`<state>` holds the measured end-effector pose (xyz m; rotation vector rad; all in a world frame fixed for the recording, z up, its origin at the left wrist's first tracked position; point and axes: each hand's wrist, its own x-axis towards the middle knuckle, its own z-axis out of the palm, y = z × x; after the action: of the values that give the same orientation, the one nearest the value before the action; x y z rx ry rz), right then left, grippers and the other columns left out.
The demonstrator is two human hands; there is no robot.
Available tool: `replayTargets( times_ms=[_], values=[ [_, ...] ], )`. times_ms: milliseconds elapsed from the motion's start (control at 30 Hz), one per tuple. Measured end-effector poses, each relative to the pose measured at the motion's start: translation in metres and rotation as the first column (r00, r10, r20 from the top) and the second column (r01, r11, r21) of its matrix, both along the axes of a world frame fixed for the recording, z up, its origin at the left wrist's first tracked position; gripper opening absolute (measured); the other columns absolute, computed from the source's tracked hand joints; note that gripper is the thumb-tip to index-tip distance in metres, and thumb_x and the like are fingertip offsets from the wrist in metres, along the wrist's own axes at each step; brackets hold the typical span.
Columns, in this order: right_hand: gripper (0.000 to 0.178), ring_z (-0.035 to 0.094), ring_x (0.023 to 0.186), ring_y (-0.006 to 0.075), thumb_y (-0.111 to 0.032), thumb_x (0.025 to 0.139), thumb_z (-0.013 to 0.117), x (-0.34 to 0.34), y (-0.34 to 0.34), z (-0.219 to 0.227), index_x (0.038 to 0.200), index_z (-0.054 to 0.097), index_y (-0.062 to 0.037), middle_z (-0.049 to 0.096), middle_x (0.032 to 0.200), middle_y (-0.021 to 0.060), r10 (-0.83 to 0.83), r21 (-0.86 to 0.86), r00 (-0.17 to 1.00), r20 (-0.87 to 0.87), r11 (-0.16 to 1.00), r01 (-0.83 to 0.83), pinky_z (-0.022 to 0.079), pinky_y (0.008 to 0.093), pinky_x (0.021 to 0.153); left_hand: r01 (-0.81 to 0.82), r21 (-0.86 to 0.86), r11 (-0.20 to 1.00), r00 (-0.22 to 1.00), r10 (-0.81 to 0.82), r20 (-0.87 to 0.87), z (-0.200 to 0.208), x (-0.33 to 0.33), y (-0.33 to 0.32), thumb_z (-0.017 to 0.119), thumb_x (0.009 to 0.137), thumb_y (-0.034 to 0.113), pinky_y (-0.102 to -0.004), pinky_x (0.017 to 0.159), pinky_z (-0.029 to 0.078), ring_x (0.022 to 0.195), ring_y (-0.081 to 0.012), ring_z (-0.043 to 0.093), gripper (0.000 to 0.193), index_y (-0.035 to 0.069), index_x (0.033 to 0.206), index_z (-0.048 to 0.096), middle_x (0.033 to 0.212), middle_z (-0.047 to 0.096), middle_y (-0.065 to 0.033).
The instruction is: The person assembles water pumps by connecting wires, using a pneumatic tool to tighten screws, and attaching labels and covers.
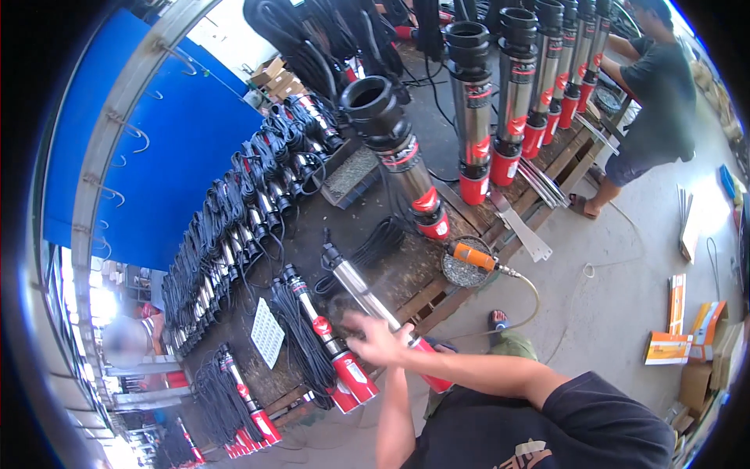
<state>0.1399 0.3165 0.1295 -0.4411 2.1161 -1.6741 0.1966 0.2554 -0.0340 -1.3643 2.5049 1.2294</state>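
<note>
A silver submersible pump point(361, 289) with a red end lies slantwise on the workbench before me, its lower end toward my body. Above its lower part is my right hand point(381, 342), its thumb apart from the fingers and nothing visible in it. My left hand point(358, 320) is at the same spot, smeared by motion and partly covered by the right, with its forearm coming up from below. I cannot tell whether either hand touches the pump. Just left lies another pump point(322, 324) with a red end and a coiled black cable point(301, 344).
An orange air tool point(473, 255) with a hose rests on a bowl of small metal parts point(461, 271). Upright pumps point(473, 117) line the bench's right side. A white perforated card point(268, 332) lies left, near many cabled pumps point(234, 234). Another person point(660, 86) stands far right.
</note>
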Motion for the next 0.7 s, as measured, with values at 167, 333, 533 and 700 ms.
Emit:
replayTargets(
  times_ms=[167, 333, 533, 700],
  values=[
    [0.077, 0.063, 0.104, 0.0382, -0.046, 0.073, 0.080, 0.045, 0.138, -0.054, 0.129, 0.053, -0.0017, 0.066, 0.109, 0.0203, -0.201, 0.371, 0.938, -0.283, 0.879, 0.301, 0.049, 0.0498, 0.089, -0.061, 0.318, 0.946, 0.986, 0.107, -0.131, 0.009, -0.016, 0.021, 0.084, 0.065, 0.011, -0.0348, 0.078, 0.054, 0.087, -0.0245, 0.069, 0.052, -0.007, 0.111, 0.067, 0.101, 0.071, -0.0135],
    [0.114, 0.064, 0.117, 0.0347, -0.067, 0.056, 0.084, 0.064, 0.187, -0.116, 0.140, 0.048, 0.0002, 0.065, 0.123, 0.0238, 0.225, 0.377, 0.836, 0.500, 0.812, -0.444, 0.050, 0.0423, 0.100, -0.190, 0.448, 0.874, 0.945, 0.286, -0.157, 0.026, -0.030, 0.040, 0.081, 0.065, 0.002, -0.0347, 0.082, 0.053, 0.092, -0.0225, 0.067, 0.052, -0.012, 0.113, 0.064, 0.107, 0.069, -0.0143],
    [0.103, 0.070, 0.103, 0.0368, -0.071, 0.062, 0.079, 0.055, 0.182, -0.159, 0.138, 0.054, -0.0060, 0.073, 0.108, 0.0214, 0.370, 0.417, 0.812, 0.451, 0.717, -0.558, 0.056, 0.0449, 0.090, -0.140, 0.059, 0.988, 0.981, 0.131, 0.144, 0.050, -0.046, 0.050, 0.092, 0.056, 0.034, -0.0495, 0.100, 0.050, 0.114, -0.0393, 0.062, 0.086, -0.014, 0.121, 0.061, 0.119, 0.065, -0.0301],
    [0.022, 0.070, 0.085, 0.0358, -0.031, 0.087, 0.065, -0.066, 0.250, -0.064, 0.096, 0.070, -0.0118, 0.072, 0.091, 0.0139, -0.253, 0.399, 0.934, -0.252, 0.852, 0.339, 0.057, 0.0491, 0.076, -0.116, 0.241, 0.964, 0.993, 0.106, 0.054, 0.026, -0.018, 0.016, 0.094, 0.062, 0.042, -0.0463, 0.104, 0.050, 0.130, -0.0387, 0.051, 0.107, -0.010, 0.140, 0.044, 0.138, 0.053, -0.0285]
  ],
)
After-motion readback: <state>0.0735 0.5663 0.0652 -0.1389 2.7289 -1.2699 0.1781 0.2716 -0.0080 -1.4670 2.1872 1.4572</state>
